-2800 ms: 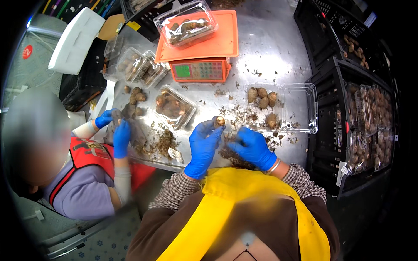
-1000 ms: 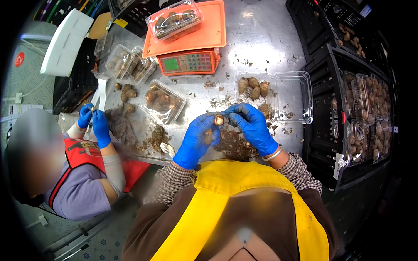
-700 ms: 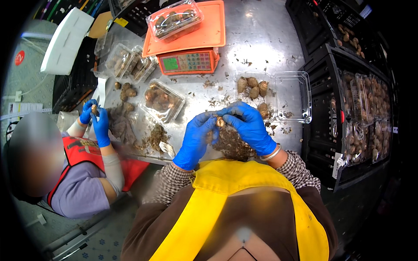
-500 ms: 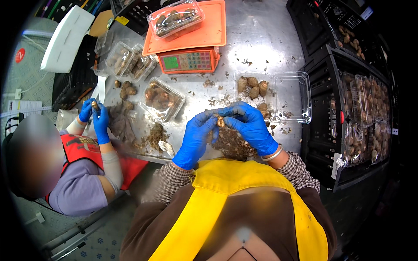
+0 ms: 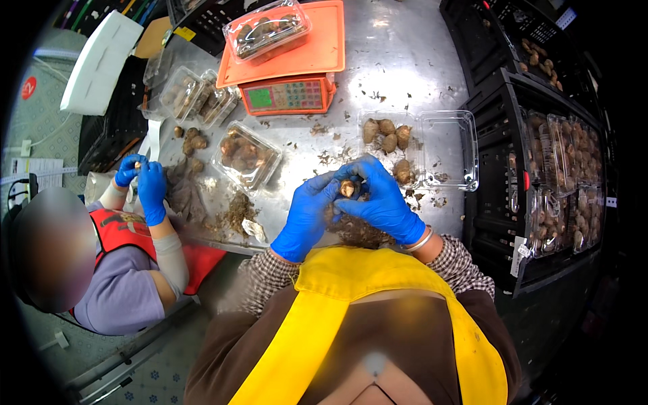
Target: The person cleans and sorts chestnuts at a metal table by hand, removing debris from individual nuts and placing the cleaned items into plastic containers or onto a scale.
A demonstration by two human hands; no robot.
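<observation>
My left hand (image 5: 307, 219), in a blue glove, is closed around a small brown tuber (image 5: 347, 188) with a pale exposed end. My right hand (image 5: 391, 209), also gloved, grips the same tuber from the right, fingertips curled over it. Dark peel scraps (image 5: 361, 233) lie beneath both hands. Beyond them, an open clear clamshell (image 5: 449, 152) has several tubers (image 5: 388, 143) in its left half. A filled clamshell (image 5: 246, 155) lies to the left of my hands.
An orange scale (image 5: 283, 98) bears a filled clamshell (image 5: 266, 30). Black crates (image 5: 493, 223) with packed tubers border the right. A co-worker (image 5: 121, 283) at left holds something small in blue-gloved hands (image 5: 150, 189). More clamshells (image 5: 189, 94), loose tubers and a white foam piece (image 5: 100, 62) are behind.
Since the oldest frame my right hand has joined my left on the tuber. In the last half second its fingers shifted slightly upward over it. The co-worker's hands moved up and left.
</observation>
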